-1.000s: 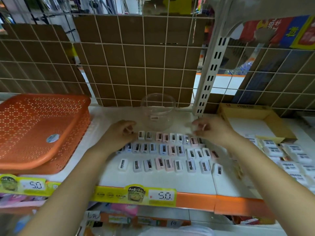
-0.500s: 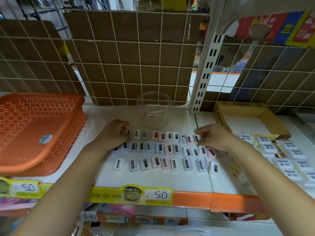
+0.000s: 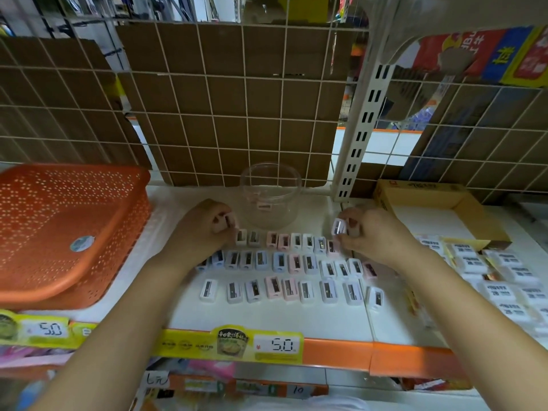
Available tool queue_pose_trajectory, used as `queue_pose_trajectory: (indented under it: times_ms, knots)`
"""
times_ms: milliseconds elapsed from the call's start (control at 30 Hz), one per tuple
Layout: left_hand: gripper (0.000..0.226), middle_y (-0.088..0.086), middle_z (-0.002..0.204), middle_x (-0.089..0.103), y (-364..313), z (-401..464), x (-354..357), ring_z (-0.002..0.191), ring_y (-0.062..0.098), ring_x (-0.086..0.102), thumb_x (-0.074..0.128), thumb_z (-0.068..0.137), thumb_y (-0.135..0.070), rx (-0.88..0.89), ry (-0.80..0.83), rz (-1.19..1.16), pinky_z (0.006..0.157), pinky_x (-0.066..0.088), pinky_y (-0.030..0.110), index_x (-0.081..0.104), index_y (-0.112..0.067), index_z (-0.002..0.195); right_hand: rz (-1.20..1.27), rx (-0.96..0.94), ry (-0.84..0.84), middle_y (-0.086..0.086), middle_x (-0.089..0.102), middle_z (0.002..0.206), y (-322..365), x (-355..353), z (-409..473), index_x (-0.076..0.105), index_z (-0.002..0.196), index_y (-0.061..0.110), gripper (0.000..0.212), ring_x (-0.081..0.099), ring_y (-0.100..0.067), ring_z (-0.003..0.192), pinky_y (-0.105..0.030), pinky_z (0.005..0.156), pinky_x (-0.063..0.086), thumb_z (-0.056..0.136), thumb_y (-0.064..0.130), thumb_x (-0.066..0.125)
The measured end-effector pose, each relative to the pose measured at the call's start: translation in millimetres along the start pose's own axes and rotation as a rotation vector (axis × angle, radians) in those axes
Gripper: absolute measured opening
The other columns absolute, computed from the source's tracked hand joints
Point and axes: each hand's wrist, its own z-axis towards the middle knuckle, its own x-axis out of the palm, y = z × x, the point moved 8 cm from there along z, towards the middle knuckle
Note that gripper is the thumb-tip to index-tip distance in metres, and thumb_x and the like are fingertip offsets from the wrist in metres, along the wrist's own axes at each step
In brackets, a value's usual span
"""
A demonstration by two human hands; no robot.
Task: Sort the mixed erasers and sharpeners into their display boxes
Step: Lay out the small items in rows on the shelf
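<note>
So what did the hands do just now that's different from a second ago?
Both hands picked something up. The left hand now pinches a pinkish sharpener lifted from the left end of the back row. The right hand has turned a white sharpener up off the right end. The clear tub, orange basket, cardboard box and the rows of sharpeners stayed put.

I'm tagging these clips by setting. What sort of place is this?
Most likely a small shop, at a stationery display shelf. Price tags reading 5.0 run along the shelf edge, small sharpeners lie in rows, and a wire grid back panel stands behind.
</note>
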Motion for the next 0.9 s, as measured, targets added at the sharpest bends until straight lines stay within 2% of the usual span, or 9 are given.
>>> queue_pose_trajectory:
  times_ms: [133,200,267,333,467,667,767,833,900]
  knots:
    - [0.029,-0.006,0.106,0.052,-41.9,-8.8,-19.8,0.093,0.005,0.046,0.062,0.086,-0.019,0.168,-0.134,-0.056,0.072,0.034,0.007,0.055,-0.018,0.114,0.096,-0.178,-0.175,0.013,0.047,0.096,37.6,-23.4,-4.9,0.055,0.122,0.023,0.041,0.046,-0.005,0.078,-0.018,0.060,0.036,0.084,0.037,0.061]
    - [0.029,-0.010,0.102,0.051,-57.2,-14.1,-25.6,0.092,0.005,0.045,0.062,0.086,-0.020,0.225,-0.175,-0.062,0.073,0.033,0.005,0.055,-0.019,0.114,0.122,-0.227,-0.222,0.013,0.047,0.097,50.5,-30.9,-6.6,0.056,0.121,0.024,0.039,0.047,-0.006,0.077,-0.021,0.062,0.039,0.084,0.036,0.061]
    - [0.030,-0.010,0.101,0.050,-66.8,-17.3,-29.1,0.093,0.005,0.045,0.063,0.085,-0.020,0.281,-0.214,-0.049,0.076,0.035,0.009,0.056,-0.017,0.114,0.167,-0.258,-0.239,0.013,0.048,0.097,58.8,-33.4,-6.8,0.056,0.121,0.024,0.040,0.049,-0.008,0.078,-0.026,0.066,0.043,0.083,0.036,0.061]
    - [0.032,-0.006,0.105,0.052,-70.0,-17.8,-29.2,0.095,0.008,0.046,0.063,0.084,-0.020,0.314,-0.227,-0.040,0.079,0.042,0.020,0.057,-0.015,0.115,0.231,-0.273,-0.248,0.012,0.050,0.096,63.5,-32.8,-5.7,0.057,0.121,0.023,0.041,0.049,-0.009,0.077,-0.028,0.069,0.046,0.082,0.034,0.063]
    - [0.034,-0.007,0.106,0.048,-66.9,-12.8,-28.9,0.099,0.009,0.046,0.062,0.085,-0.020,0.311,-0.225,-0.046,0.083,0.043,0.027,0.056,-0.014,0.118,0.277,-0.276,-0.267,0.008,0.054,0.095,68.5,-31.7,0.7,0.058,0.121,0.021,0.042,0.053,-0.012,0.078,-0.032,0.071,0.049,0.081,0.032,0.065]
    - [0.035,-0.003,0.108,0.051,-66.9,15.1,-32.4,0.097,0.008,0.048,0.061,0.086,-0.016,0.270,-0.257,-0.110,0.081,0.040,0.022,0.055,-0.014,0.121,0.335,-0.248,-0.277,0.011,0.057,0.094,76.0,-36.0,32.5,0.062,0.112,0.023,0.029,0.049,0.001,0.074,-0.016,0.067,0.040,0.084,0.030,0.065]
    - [0.036,0.006,0.111,0.057,-62.7,41.2,-22.7,0.094,0.010,0.050,0.062,0.086,-0.015,0.212,-0.190,-0.078,0.078,0.038,0.021,0.056,-0.012,0.120,0.332,-0.237,-0.205,0.010,0.060,0.091,82.9,-30.9,52.8,0.067,0.105,0.018,0.022,0.052,0.000,0.077,-0.009,0.066,0.036,0.086,0.028,0.062]
    - [0.036,0.008,0.111,0.059,-54.9,54.8,-13.0,0.096,0.014,0.054,0.063,0.085,-0.016,0.156,-0.116,-0.036,0.079,0.041,0.025,0.056,-0.012,0.120,0.313,-0.217,-0.154,0.005,0.066,0.095,84.6,-25.1,61.5,0.068,0.102,0.017,0.021,0.057,-0.003,0.080,-0.015,0.069,0.038,0.087,0.029,0.061]
    - [0.038,0.008,0.110,0.061,-46.5,60.2,-4.1,0.100,0.019,0.057,0.065,0.084,-0.018,0.105,-0.032,-0.038,0.084,0.045,0.031,0.056,-0.014,0.121,0.276,-0.194,-0.107,0.003,0.065,0.090,84.9,-20.3,65.0,0.066,0.106,0.014,0.023,0.055,-0.003,0.073,-0.016,0.066,0.039,0.089,0.028,0.059]
